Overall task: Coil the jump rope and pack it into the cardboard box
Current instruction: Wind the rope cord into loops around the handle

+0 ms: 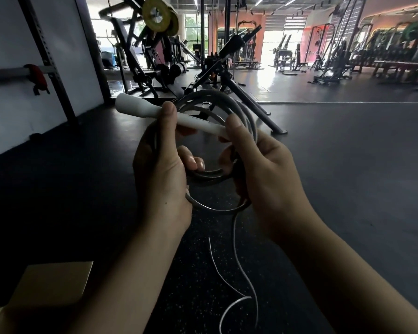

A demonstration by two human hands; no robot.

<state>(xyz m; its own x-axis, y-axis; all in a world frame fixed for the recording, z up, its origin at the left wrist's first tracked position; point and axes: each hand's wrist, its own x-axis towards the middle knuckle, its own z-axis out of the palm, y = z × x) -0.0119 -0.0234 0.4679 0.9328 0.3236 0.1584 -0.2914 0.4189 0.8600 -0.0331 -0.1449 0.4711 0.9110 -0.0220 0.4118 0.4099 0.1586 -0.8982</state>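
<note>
Both hands hold a coiled jump rope above a dark gym floor

The left hand (163, 169) has its fingers clamped on the white handle (164, 115) and the coil's left side; the right hand (258, 169) has its fingers closed on the handle's other end and the coil's right side. The jump rope (227, 109) is looped between them, its loose tail (237, 261) hanging to the floor (348, 165). The cardboard box (51, 285) sits at lower left
</note>
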